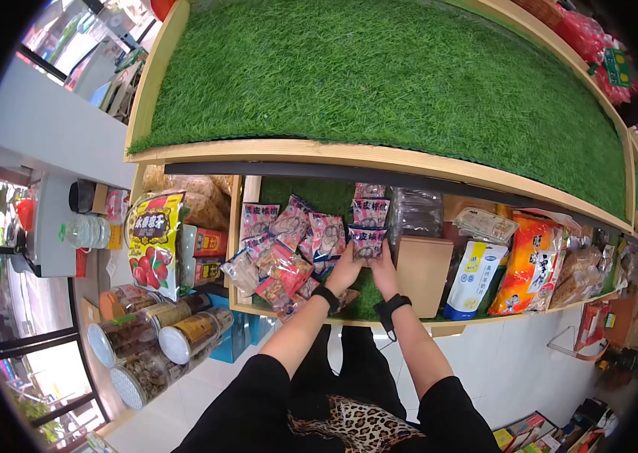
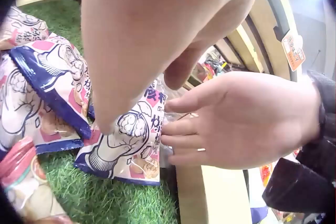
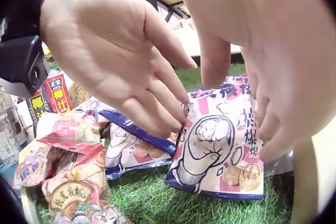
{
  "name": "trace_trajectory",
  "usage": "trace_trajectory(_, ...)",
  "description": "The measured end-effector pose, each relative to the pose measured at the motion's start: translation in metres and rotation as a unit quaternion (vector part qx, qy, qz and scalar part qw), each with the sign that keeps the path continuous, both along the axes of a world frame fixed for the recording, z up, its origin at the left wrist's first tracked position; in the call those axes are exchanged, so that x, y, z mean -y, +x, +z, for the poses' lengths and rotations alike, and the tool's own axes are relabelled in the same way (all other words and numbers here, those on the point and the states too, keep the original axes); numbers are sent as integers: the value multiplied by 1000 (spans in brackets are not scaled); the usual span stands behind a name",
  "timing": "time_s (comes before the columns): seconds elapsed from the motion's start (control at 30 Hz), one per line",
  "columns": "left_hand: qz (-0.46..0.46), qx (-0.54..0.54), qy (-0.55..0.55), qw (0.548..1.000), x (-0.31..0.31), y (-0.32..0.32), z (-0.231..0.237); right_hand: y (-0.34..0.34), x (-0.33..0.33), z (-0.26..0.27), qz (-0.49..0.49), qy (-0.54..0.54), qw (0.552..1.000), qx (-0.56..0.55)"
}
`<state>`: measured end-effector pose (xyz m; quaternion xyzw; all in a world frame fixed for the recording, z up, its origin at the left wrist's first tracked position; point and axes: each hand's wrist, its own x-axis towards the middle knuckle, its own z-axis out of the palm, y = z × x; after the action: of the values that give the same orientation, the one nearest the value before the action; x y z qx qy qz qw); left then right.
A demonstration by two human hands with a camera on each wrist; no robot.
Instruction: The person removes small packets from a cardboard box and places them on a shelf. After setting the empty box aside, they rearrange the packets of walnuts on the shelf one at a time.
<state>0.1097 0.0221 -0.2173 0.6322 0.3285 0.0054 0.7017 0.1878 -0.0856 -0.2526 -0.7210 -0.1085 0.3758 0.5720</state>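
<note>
Left hand [image 1: 344, 275] and right hand [image 1: 385, 275], fingers extended, touch packet [image 1: 367, 240] from both sides in turf-lined shelf [image 1: 236, 226]; heaped packets [image 1: 286, 264], brown box [image 1: 422, 278] flank them.

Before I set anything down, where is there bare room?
The upper turf shelf, inside its wooden rim. Below, a small turf patch between the handled packet, red packets and cardboard box. Crowded: overlapping packets on the left, bags on the right.

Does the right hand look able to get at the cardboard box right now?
Probably yes: the box is close beside the right hand, with only some clear plastic between, though that hand touches a packet.
</note>
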Motion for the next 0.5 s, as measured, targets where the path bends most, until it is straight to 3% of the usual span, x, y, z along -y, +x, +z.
trace_trajectory(0.13,90,75,-35,992,13,-26,10,-16,-4,84,-59,28,991,119)
trace_trajectory(0.2,125,72,21,989,6,-50,14,-28,-12,172,-2,63,985,159)
trace_trajectory(0.23,136,62,23,988,8,-64,27,-44,-16,253,79,169,955,229)
trace_trajectory(0.27,134,58,14,989,7,-71,18,-54,-17,284,114,226,919,304)
trace_trajectory(0.3,162,52,79,982,7,-77,2,-61,-19,320,149,299,866,372)
trace_trajectory(0.33,188,46,144,970,4,-82,-8,-66,-15,348,235,353,851,310)
trace_trajectory(0.37,146,51,145,977,-5,-88,-4,-78,-14,370,269,420,855,147)
trace_trajectory(0.4,144,34,131,980,-9,-92,-5,-87,-21,384,281,532,799,15)
trace_trajectory(0.47,135,16,113,984,-10,-99,-7,-105,-23,403,305,609,698,-222)
trace_trajectory(0.5,145,14,121,982,-12,-100,-7,-134,-63,393,190,786,588,22)
